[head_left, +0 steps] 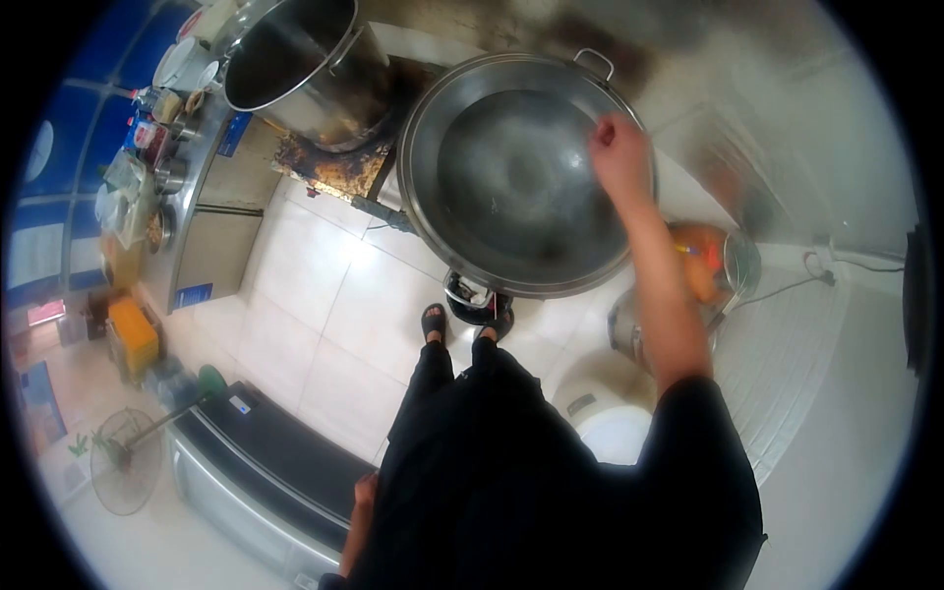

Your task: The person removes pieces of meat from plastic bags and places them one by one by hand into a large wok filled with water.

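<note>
My right hand (pixel 619 147) is raised over the right side of a large, wide metal wok (pixel 521 177), its fingers curled together. Whether it holds something small is too blurred to tell. Steam or haze and a wet sheen show inside the wok, which has a loop handle at its top rim. My left hand (pixel 366 489) hangs low beside my dark clothing, partly hidden, near the black-topped appliance (pixel 285 442). Its fingers are not clear.
A tall steel pot (pixel 339 103) stands left of the wok. Containers and food line the left counter (pixel 202 147). A fan (pixel 126 460) is at lower left. A white bucket (pixel 612 433) and an orange object (pixel 700 265) are at right, a small bin (pixel 474 295) by my feet.
</note>
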`<move>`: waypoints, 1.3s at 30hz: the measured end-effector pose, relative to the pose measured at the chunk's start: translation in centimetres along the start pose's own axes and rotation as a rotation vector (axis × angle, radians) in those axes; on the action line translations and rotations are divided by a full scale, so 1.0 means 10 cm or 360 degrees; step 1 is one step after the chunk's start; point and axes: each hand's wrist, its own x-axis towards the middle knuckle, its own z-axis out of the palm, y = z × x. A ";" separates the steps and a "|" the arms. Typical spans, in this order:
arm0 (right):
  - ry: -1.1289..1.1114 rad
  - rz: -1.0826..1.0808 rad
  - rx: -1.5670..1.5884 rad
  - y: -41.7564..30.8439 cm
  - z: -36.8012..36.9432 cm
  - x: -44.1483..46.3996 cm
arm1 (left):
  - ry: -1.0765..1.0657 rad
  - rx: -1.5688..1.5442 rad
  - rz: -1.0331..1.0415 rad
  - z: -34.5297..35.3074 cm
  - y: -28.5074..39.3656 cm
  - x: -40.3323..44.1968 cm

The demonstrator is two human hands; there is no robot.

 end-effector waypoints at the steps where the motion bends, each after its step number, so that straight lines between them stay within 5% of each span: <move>1: 0.0079 -0.0054 0.0027 -0.12 -0.14 0.01 | -0.0048 0.0102 0.0298 -0.13 0.11 -0.01; 5: 0.0113 0.0090 0.0113 -0.22 -0.19 -0.12 | -0.0036 -0.0001 0.0501 -0.42 0.39 0.12; 7: -0.0464 0.0173 -0.0149 0.22 0.38 -0.22 | -0.0068 -0.0087 0.0493 -0.51 0.39 0.28; 8: -0.0449 0.0203 -0.0156 0.48 0.71 -0.44 | -0.0085 -0.0061 0.0508 -0.59 0.38 0.32; 11: 0.0154 -0.0446 -0.0460 0.77 1.07 -0.83 | -0.0249 -0.0234 0.0372 -0.90 0.62 0.90; 14: -0.0057 0.0223 -0.0061 -0.07 0.19 -0.84 | -0.0393 -0.0433 0.0200 -1.14 0.88 1.01; 16: -0.0112 0.0298 -0.0096 -0.30 0.03 -0.89 | -0.0410 -0.0543 0.0302 -1.24 0.92 1.46; 19: -0.0393 0.0490 -0.0224 -0.34 0.13 -1.08 | -0.0460 -0.0929 -0.0231 -1.39 1.05 2.03; 21: -0.0659 0.0027 -0.0235 -0.09 0.42 -1.35 | -0.0455 -0.0805 -0.0100 -1.65 1.52 2.11; 29: 0.0179 0.0752 -0.0241 0.02 -0.41 -2.66 | -0.0528 -0.0810 0.0104 -1.82 1.97 2.82; 37: 0.0020 0.1977 -0.0199 2.38 -1.06 -5.41 | -0.0590 -0.0426 -0.0239 -1.47 1.83 2.87; 39: 0.0117 0.2234 -0.0006 2.16 -1.26 -5.49 | -0.0684 -0.0328 -0.0320 -1.31 1.70 3.04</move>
